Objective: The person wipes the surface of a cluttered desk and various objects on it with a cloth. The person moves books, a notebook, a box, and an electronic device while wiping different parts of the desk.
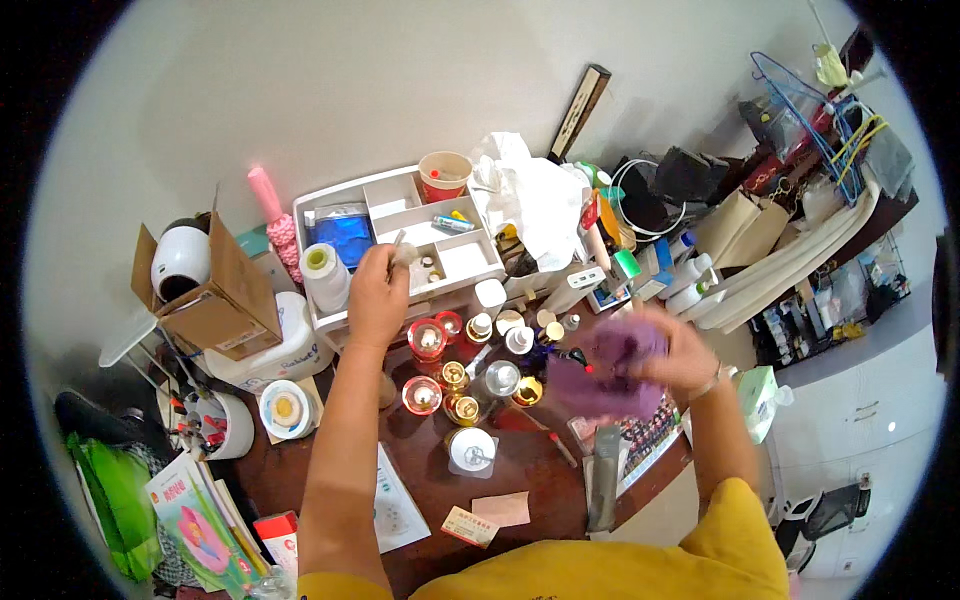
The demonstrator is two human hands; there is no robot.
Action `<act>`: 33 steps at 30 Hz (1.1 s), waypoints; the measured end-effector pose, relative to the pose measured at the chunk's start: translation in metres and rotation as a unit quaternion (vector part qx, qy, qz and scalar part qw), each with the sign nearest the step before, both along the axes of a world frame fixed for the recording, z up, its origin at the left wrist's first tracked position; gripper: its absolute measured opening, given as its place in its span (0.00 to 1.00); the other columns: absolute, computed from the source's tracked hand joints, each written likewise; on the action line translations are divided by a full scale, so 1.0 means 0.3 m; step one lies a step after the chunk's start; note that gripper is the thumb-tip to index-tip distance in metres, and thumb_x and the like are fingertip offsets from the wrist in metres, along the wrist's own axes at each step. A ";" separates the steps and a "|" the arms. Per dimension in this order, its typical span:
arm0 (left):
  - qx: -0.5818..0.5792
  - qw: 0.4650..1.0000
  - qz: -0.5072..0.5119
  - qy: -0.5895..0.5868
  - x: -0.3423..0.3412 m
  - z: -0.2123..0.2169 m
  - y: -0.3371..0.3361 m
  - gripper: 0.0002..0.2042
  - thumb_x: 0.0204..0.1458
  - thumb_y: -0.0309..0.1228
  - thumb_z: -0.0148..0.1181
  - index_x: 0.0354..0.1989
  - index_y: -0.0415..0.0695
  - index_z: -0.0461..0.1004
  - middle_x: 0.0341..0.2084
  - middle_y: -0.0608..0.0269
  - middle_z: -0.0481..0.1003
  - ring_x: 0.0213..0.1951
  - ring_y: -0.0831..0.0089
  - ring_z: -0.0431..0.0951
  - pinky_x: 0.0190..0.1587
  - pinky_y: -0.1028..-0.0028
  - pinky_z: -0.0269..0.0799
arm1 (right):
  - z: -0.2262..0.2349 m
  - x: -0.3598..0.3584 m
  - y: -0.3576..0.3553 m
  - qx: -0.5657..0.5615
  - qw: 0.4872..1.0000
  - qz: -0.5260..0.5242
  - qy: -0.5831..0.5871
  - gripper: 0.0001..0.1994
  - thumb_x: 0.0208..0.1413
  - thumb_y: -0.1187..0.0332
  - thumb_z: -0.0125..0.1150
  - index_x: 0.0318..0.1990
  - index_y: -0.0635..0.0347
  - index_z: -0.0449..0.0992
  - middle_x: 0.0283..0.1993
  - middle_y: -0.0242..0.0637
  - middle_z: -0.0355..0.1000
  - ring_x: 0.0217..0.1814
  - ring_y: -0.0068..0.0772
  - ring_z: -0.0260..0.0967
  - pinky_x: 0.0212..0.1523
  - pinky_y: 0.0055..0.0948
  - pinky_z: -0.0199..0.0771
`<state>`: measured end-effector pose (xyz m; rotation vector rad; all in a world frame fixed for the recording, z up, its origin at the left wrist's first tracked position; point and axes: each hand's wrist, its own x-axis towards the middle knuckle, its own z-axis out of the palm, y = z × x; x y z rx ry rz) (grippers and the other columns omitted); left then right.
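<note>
My left hand (378, 298) reaches over the front edge of a white compartment organizer (420, 291). Its fingers are pinched around a small pale object (404, 252), too small to name. At the right, my right hand (683, 352) grips a crumpled purple cloth (607, 372), smeared by motion. The cloth hangs over the table, beside a cluster of small bottles and jars. Among these are a red-rimmed jar (422, 395), a gold-capped bottle (464, 409), a clear-lidded jar (502, 378) and a white-lidded jar (471, 450).
Behind the organizer's tray stand a paper cup (444, 175) and a white plastic bag (528, 205). A cardboard box (240, 305), a thread cone (325, 277) and a pen holder (229, 425) are at left. Cards (470, 526) and a grey strap (603, 478) lie near the front edge.
</note>
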<state>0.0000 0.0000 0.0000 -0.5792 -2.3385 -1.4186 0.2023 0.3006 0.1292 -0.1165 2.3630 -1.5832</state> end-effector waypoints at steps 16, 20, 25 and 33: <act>0.165 0.923 -0.141 -0.319 -0.067 0.131 0.304 0.09 0.50 0.30 0.56 0.38 0.40 0.71 0.25 0.66 0.74 0.21 0.84 0.67 0.20 0.83 0.60 | -0.455 0.294 -0.051 0.289 0.957 0.019 0.001 0.22 0.49 0.63 0.56 0.52 0.58 0.64 0.56 0.48 0.61 0.50 0.50 0.65 0.48 0.40 0.67; 0.055 0.950 -0.118 -0.283 -0.086 0.074 0.326 0.10 0.44 0.29 0.62 0.34 0.38 0.74 0.22 0.66 0.73 0.23 0.81 0.68 0.24 0.78 0.65 | -0.482 0.322 -0.052 0.273 0.962 0.009 -0.012 0.21 0.49 0.64 0.56 0.51 0.59 0.65 0.53 0.47 0.64 0.50 0.49 0.66 0.49 0.38 0.68; -0.141 0.974 -0.104 -0.145 -0.056 0.116 0.308 0.14 0.38 0.29 0.62 0.35 0.37 0.73 0.26 0.53 0.74 0.29 0.65 0.73 0.34 0.69 0.69 | -0.507 0.340 -0.047 0.262 0.965 -0.007 0.000 0.20 0.49 0.63 0.56 0.50 0.59 0.67 0.49 0.47 0.68 0.49 0.48 0.67 0.49 0.38 0.68; -0.019 0.980 -0.059 -0.187 -0.087 0.125 0.251 0.11 0.43 0.27 0.55 0.37 0.39 0.73 0.31 0.55 0.74 0.34 0.65 0.74 0.36 0.69 0.69 | -0.479 0.312 -0.034 0.245 0.969 -0.018 0.013 0.19 0.49 0.64 0.55 0.49 0.59 0.68 0.48 0.47 0.68 0.49 0.49 0.67 0.49 0.38 0.67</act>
